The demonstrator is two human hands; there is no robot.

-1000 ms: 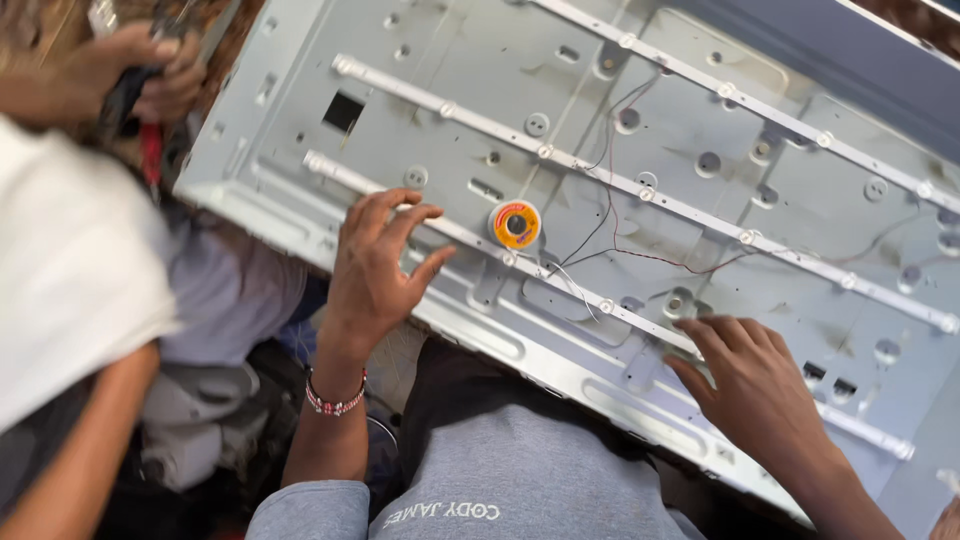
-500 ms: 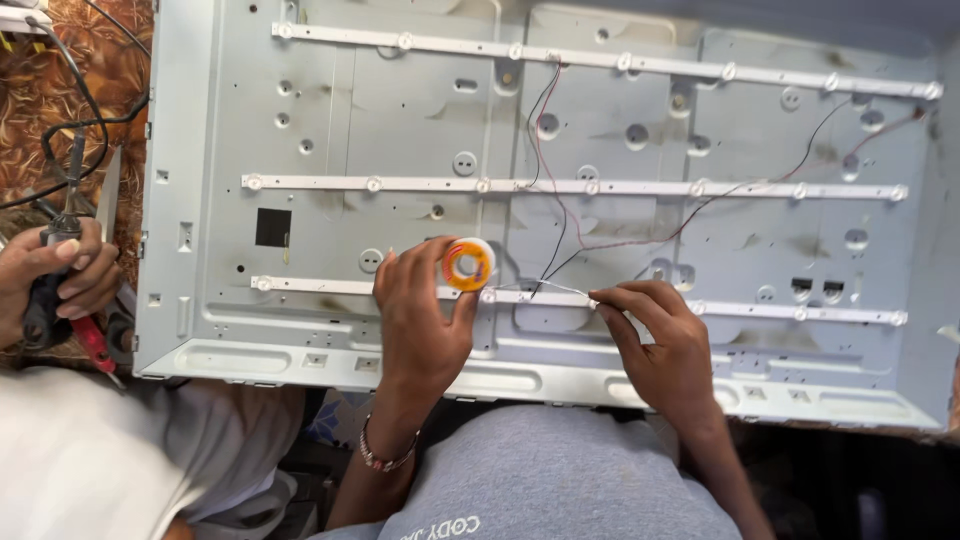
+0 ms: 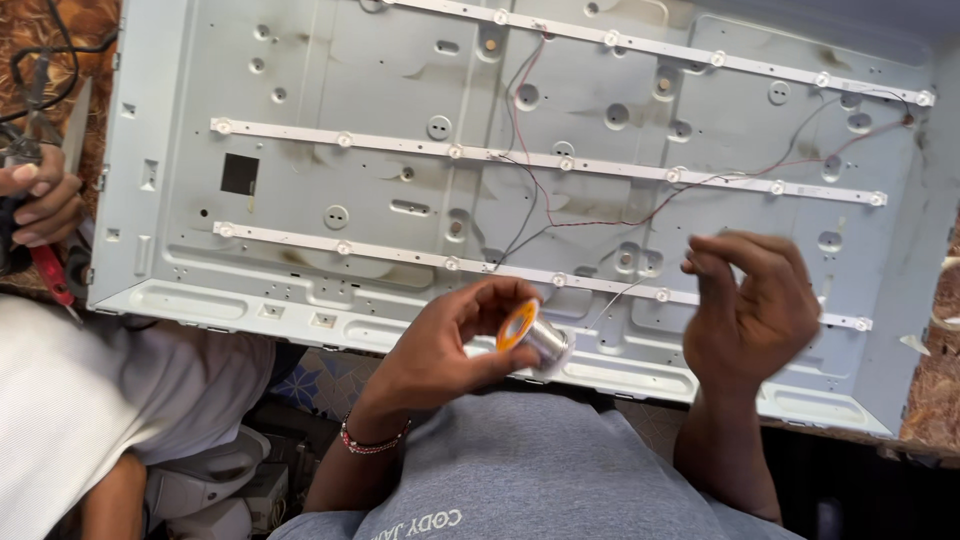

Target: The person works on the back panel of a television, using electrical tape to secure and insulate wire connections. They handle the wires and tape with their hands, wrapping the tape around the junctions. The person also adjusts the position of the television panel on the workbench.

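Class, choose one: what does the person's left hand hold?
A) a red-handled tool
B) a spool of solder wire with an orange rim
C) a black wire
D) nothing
B: the left hand grips the spool, its orange rim showing, above the panel's near edge.

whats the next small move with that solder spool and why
Probably bring the right hand down so the thin wire pinched in its fingers reaches the lower light strip. The left hand holds the orange-rimmed spool above the panel's near edge, and the wire runs free between the hands, touching nothing.
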